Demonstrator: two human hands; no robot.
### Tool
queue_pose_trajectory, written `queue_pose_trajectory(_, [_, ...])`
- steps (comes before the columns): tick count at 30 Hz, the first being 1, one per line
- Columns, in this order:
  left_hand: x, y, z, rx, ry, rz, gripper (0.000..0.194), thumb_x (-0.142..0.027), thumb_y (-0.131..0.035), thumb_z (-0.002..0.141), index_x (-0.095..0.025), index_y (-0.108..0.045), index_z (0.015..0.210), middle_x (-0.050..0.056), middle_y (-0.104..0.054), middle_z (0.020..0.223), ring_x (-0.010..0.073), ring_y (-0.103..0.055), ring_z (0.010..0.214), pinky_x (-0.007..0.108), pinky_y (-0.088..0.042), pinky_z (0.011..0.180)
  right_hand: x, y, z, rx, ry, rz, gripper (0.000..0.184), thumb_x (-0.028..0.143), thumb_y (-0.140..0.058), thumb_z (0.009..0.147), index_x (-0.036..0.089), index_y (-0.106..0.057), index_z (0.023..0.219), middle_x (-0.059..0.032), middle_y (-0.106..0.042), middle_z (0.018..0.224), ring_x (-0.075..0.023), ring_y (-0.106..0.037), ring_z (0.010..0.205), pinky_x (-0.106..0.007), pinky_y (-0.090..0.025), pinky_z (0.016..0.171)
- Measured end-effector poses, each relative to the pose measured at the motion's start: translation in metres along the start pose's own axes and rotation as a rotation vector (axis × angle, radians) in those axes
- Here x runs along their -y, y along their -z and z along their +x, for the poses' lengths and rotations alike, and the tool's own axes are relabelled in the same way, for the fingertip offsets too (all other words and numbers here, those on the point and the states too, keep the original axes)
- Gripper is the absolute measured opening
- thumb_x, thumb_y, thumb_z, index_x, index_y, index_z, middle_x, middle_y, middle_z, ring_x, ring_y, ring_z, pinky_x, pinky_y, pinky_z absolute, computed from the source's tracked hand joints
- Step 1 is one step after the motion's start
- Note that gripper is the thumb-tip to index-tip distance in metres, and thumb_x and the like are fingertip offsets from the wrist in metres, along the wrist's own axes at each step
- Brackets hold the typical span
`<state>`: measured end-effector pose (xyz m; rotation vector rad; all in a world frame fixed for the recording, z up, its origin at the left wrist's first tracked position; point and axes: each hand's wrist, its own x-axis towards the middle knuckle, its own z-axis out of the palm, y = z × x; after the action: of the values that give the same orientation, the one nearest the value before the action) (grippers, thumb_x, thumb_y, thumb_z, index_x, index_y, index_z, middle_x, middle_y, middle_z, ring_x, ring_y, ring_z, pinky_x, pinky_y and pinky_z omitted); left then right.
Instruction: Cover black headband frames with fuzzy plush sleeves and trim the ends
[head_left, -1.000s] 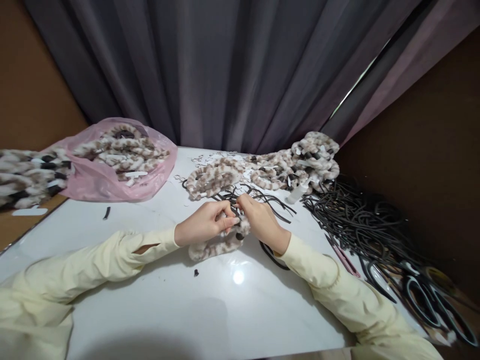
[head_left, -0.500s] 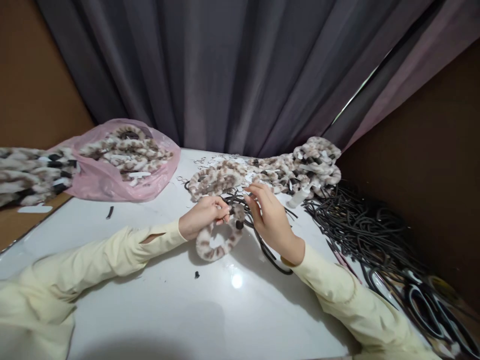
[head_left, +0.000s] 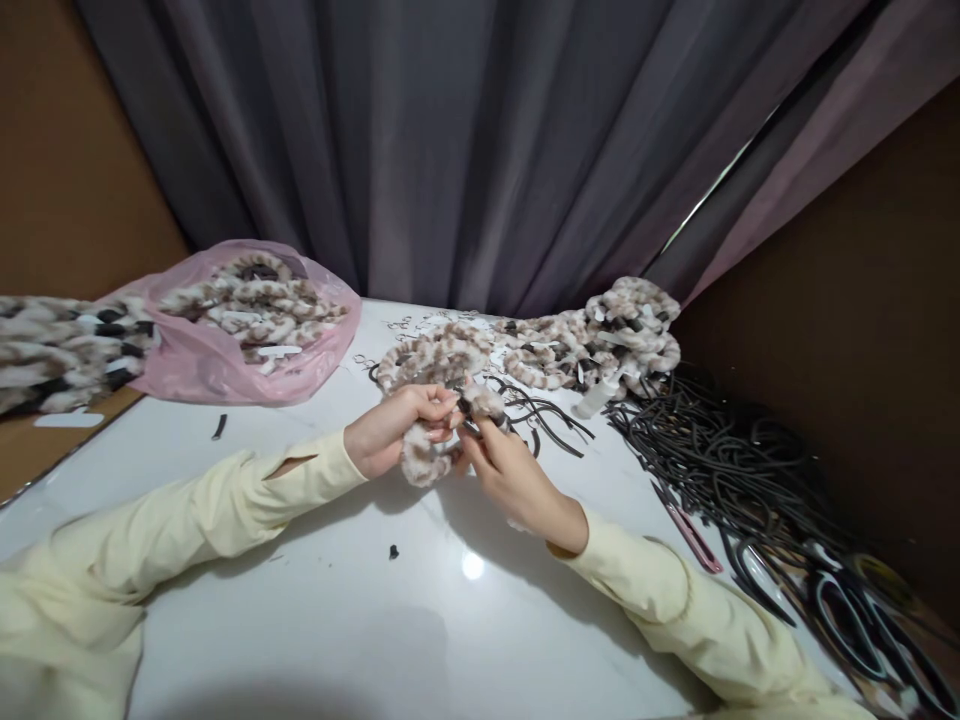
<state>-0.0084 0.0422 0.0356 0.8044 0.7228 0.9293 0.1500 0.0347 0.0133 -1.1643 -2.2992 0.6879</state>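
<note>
A furry, brown-and-white ring (head_left: 424, 462) with black parts is held up over the white table between both hands. My left hand (head_left: 394, 428) pinches its far side, near a small black piece, with thumb and fingers together. From the right, my right hand (head_left: 517, 478) is closed on the ring, thumb beneath the fluffy part. The exact join between the fingertips is partly hidden. Just behind the hands lie loose black cords (head_left: 559, 425) and more furry rings (head_left: 431, 358).
A pink plastic bag (head_left: 315, 375) of furry rings stands at the back left. On the right are a heap of black cords (head_left: 720, 450), a pink-handled cutter (head_left: 694, 540), scissors (head_left: 847, 620) and a small clear bottle (head_left: 596, 397). A black scrap (head_left: 394, 551) lies in front.
My right hand came off the ring with fingers apart, then closed on it again. The ring hung open below my left hand and is now lifted and turned.
</note>
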Motion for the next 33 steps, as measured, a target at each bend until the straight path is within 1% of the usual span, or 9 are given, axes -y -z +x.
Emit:
queue_pose_trajectory(3, [0.001,-0.005,-0.006,0.005,-0.030,0.111,0.016,-0.016,-0.060,0.070,-0.013,-0.047,0.062,-0.002,-0.048,0.049,0.0049,-0.038,0.040,0.017,-0.033,0.042,-0.002,-0.002,0.004,0.030,0.059,0.220,0.030,0.018,-0.029,0.089,0.017,-0.059,0.084,-0.0001,-0.058,0.061,-0.0116,-0.051,0.056,-0.023,-0.041,0.061])
queue_pose_trajectory(6, [-0.001,-0.007,-0.010,-0.008,-0.063,0.197,0.018,-0.020,-0.062,0.071,-0.014,-0.047,0.066,-0.003,-0.049,0.048,0.0043,-0.036,0.038,0.015,-0.027,0.039,-0.004,-0.005,0.005,-0.002,0.063,0.314,0.033,0.016,-0.030,0.087,0.017,-0.052,0.061,0.0000,-0.053,0.055,-0.0113,-0.050,0.057,-0.023,-0.040,0.060])
queue_pose_trajectory(8, [-0.002,-0.007,-0.010,-0.018,-0.066,0.212,0.018,-0.021,-0.062,0.070,-0.014,-0.046,0.067,-0.003,-0.049,0.049,0.0040,-0.036,0.038,0.015,-0.026,0.039,-0.004,-0.006,0.005,-0.037,0.031,0.325,0.031,0.016,-0.034,0.085,0.018,-0.046,0.056,0.0009,-0.049,0.052,-0.0111,-0.048,0.055,-0.023,-0.038,0.057])
queue_pose_trajectory(12, [-0.002,-0.004,-0.008,-0.036,-0.067,0.240,0.016,-0.019,-0.059,0.071,-0.015,-0.044,0.069,-0.003,-0.050,0.050,0.0039,-0.035,0.039,0.016,-0.025,0.040,-0.005,-0.008,0.003,-0.092,-0.034,0.296,0.027,0.016,-0.039,0.082,0.019,-0.040,0.055,0.0033,-0.043,0.046,-0.0104,-0.044,0.050,-0.022,-0.034,0.053])
queue_pose_trajectory(17, [0.000,-0.003,-0.003,-0.084,-0.131,0.329,0.015,-0.017,-0.055,0.073,-0.016,-0.042,0.080,-0.006,-0.046,0.049,0.0044,-0.034,0.040,0.016,-0.025,0.042,-0.009,-0.009,0.004,-0.133,-0.019,0.272,0.033,0.021,-0.031,0.088,0.020,-0.039,0.056,0.0041,-0.041,0.042,-0.0097,-0.040,0.045,-0.023,-0.034,0.054])
queue_pose_trajectory(22, [0.005,-0.001,-0.003,-0.129,-0.306,0.626,0.019,-0.019,-0.052,0.075,-0.019,-0.038,0.088,-0.008,-0.047,0.053,0.0064,-0.038,0.044,0.016,-0.029,0.045,-0.011,-0.009,0.006,-0.047,-0.032,0.278,0.040,0.019,-0.034,0.087,0.018,-0.041,0.048,0.0027,-0.043,0.040,-0.0083,-0.042,0.044,-0.021,-0.034,0.052])
queue_pose_trajectory(27, [0.011,0.003,-0.005,-0.247,-0.533,1.058,0.015,-0.015,-0.049,0.077,-0.020,-0.042,0.090,-0.009,-0.049,0.054,0.0053,-0.031,0.039,0.017,-0.027,0.046,-0.005,-0.010,0.003,0.084,-0.181,0.588,0.045,0.032,-0.037,0.088,0.016,-0.043,0.046,0.0042,-0.038,0.036,-0.0056,-0.035,0.033,-0.019,-0.026,0.037])
queue_pose_trajectory(30, [0.015,0.006,-0.004,-0.244,-0.643,1.132,0.013,-0.013,-0.046,0.079,-0.020,-0.044,0.089,-0.008,-0.048,0.054,0.0066,-0.036,0.042,0.018,-0.030,0.049,0.001,-0.009,0.002,0.146,-0.260,0.830,0.040,0.041,-0.042,0.085,0.016,-0.049,0.056,0.0057,-0.040,0.038,-0.0048,-0.031,0.028,-0.018,-0.020,0.030])
queue_pose_trajectory(33, [0.018,0.006,-0.005,-0.242,-0.715,1.127,0.013,-0.010,-0.046,0.078,-0.020,-0.046,0.086,-0.006,-0.052,0.059,0.0080,-0.044,0.047,0.018,-0.032,0.051,0.008,-0.005,0.001,0.184,-0.309,1.039,0.030,0.042,-0.050,0.081,0.015,-0.053,0.069,0.0065,-0.046,0.042,-0.0044,-0.031,0.028,-0.017,-0.017,0.028])
